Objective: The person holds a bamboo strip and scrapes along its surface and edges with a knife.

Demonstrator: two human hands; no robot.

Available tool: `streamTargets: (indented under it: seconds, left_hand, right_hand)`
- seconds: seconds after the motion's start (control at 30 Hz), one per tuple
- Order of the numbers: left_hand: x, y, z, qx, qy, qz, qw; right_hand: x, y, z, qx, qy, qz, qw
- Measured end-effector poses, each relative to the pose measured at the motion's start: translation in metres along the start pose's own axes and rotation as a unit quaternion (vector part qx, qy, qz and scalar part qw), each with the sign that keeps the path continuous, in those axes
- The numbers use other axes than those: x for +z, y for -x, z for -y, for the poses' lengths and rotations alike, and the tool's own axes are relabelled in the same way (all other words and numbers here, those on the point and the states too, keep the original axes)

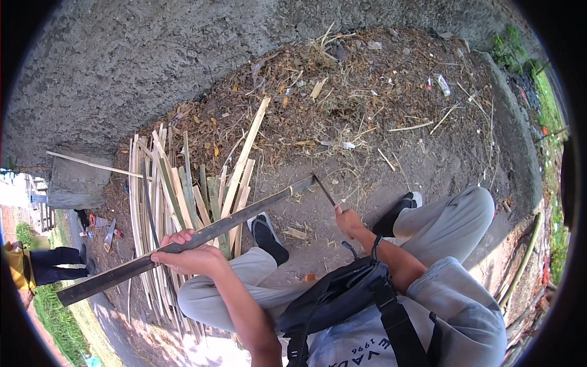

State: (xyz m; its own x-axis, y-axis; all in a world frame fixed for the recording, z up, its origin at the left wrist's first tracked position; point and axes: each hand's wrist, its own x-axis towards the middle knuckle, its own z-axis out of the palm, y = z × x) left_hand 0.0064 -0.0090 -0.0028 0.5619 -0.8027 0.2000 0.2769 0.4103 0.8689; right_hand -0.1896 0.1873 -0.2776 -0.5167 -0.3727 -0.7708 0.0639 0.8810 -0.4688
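so, the left hand (199, 259) grips the dark strip (244, 214) over the slat pile (180, 192); right of the pile, the right hand (350, 222) grips a thin blade (324, 191) at the strip's tip. steady support, short strokes would suit.

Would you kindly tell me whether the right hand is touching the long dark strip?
Apart: the head view shows ground between the right hand and the dark strip, bridged by the thin tool.
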Motion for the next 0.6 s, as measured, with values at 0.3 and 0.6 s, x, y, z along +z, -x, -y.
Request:
streamTargets:
  seconds: [0.3, 0.6]
  left_hand:
    - [0.001, 0.005, -0.001, 0.004, 0.014, 0.036, 0.999]
    - [0.002, 0.007, -0.003, 0.002, 0.011, 0.039, 0.999]
  right_hand:
    - [0.001, 0.015, 0.014, 0.031, -0.12, -0.005, 0.992]
    - [0.006, 0.04, 0.024, 0.02, -0.254, 0.045, 0.966]
